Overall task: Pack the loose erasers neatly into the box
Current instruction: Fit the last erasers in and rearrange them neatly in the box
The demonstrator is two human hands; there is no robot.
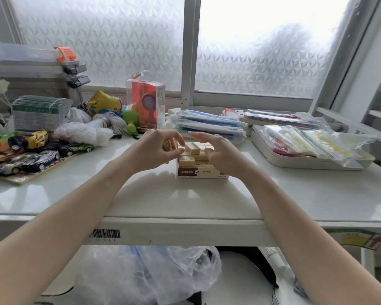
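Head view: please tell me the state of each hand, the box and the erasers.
left hand: holds one eraser in curled fingers
right hand: open, fingers over the box
box: open on top, nearly full
erasers in box: some lie crooked on top, not yet flat

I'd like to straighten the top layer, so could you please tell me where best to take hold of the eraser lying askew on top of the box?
Pinch the askew eraser across its two long sides, coming from above. It lies proud and crooked on the packed rows in the box, so those sides are probably free.
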